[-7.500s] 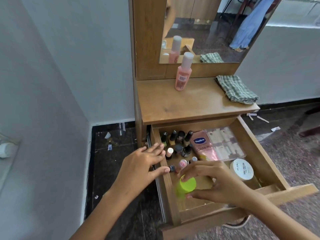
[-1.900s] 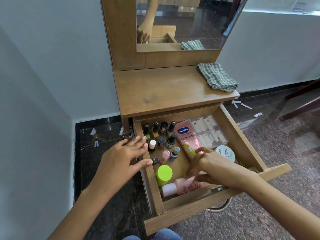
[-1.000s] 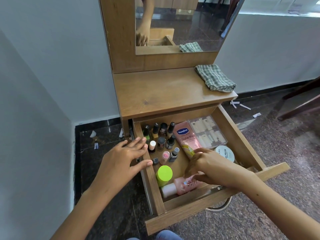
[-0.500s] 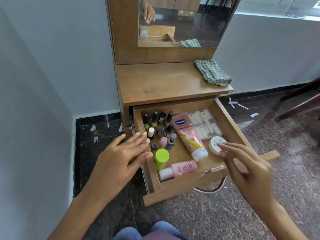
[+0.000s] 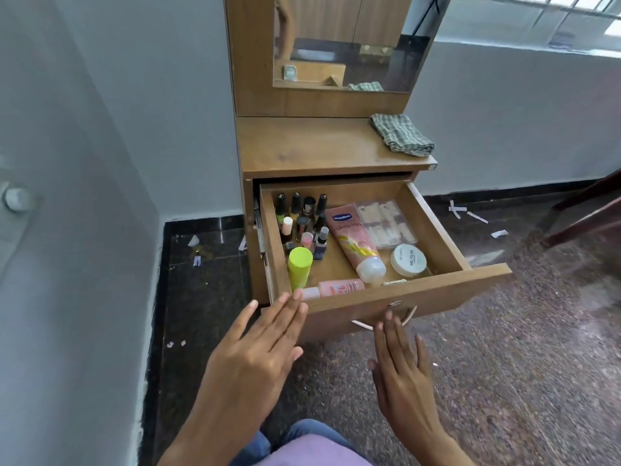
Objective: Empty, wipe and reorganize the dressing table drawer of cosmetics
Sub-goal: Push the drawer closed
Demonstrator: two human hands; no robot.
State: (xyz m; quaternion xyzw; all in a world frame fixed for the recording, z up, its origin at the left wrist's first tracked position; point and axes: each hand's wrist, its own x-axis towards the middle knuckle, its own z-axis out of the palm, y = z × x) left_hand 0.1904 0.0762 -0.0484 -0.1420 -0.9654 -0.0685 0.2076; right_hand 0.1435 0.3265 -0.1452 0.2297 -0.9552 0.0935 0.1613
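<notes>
Both the left hand (image 5: 258,356) and right hand (image 5: 401,368) hover flat and empty just before the open drawer (image 5: 403,302)

We hold both hands out flat, fingers extended and palms down: left hand (image 5: 258,351) forward, right hand (image 5: 401,368) beside it, empty.

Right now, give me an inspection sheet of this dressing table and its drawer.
Surface: table top bare except a folded checked cloth.
Job's things: open drawer holds nail polish bottles, green-capped bottle, pink bottle lying down, lotion tube, round tub, clear case.
Clutter: paper scraps on floor.
Hands: left hand and right hand open, empty.
Cables: nothing seen.
Surroundings: mirror, grey walls.
</notes>
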